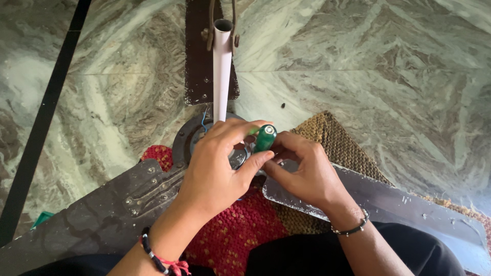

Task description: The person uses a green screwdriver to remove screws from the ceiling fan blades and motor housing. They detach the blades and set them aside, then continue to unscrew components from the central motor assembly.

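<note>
Marble floor [399, 66] – woven mat [335, 143] | both hands – left hand [215, 163], right hand [307, 174] – grip green-handled screwdriver [265, 138]

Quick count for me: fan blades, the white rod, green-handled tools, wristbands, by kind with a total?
Dark fan blades: 3 (left, right, far)
White rod: 1
Green-handled tool, with both hands' fingers on it: 1
Wristbands: 2 (left wrist, right wrist)
Total: 7
</note>
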